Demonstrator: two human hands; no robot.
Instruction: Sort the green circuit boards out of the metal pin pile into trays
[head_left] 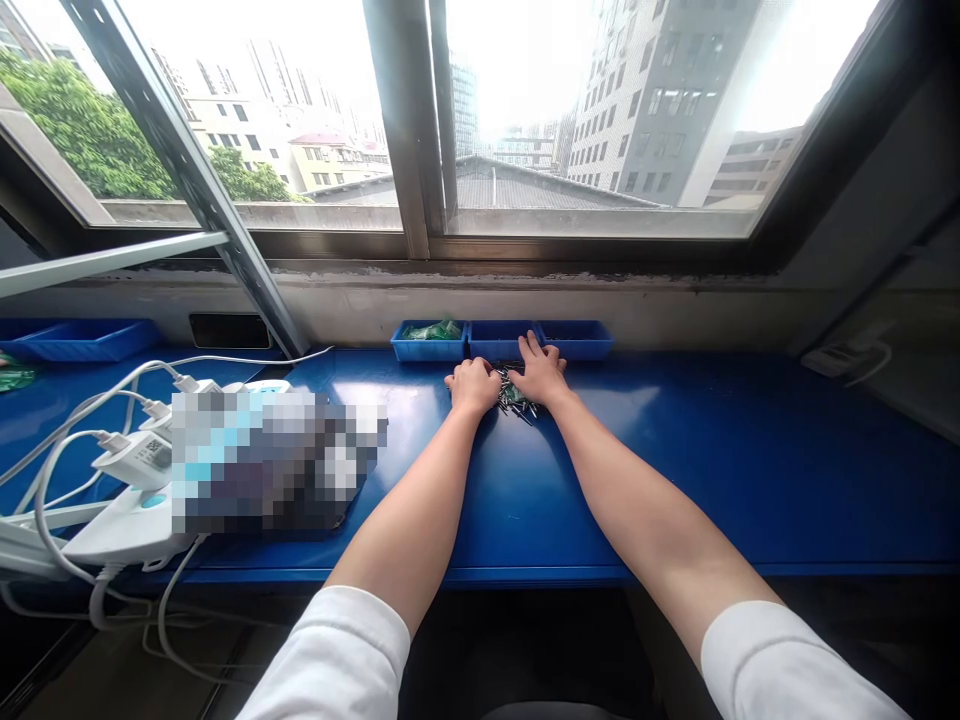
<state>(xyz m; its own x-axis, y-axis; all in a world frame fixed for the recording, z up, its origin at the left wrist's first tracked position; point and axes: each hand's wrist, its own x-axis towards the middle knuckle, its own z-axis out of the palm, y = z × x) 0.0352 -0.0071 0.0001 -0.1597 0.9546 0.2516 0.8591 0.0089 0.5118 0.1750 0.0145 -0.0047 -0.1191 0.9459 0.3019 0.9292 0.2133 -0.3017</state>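
Observation:
A loose pile of small dark and silver screw-like metal pieces (516, 402), with some green bits among them, lies on the blue tabletop (540, 490). At the pile's left edge is my left hand (474, 387), its fingers curled downward and closed; what they hold, if anything, is hidden. My right hand (541, 370) rests at the right side of the pile, fingers spread and touching it. Just behind the hands stand three blue bins: a left bin (429, 350) with green pieces, a middle bin (487, 347), and a right bin (592, 349) with dark contents.
On the left lie a white power strip (120, 525) with plugged-in chargers (135, 457) and looping white cables. A blurred-out object covers part of it. A metal shelf post (247, 270) rises behind. More blue trays (97, 345) sit at the far left, below the window.

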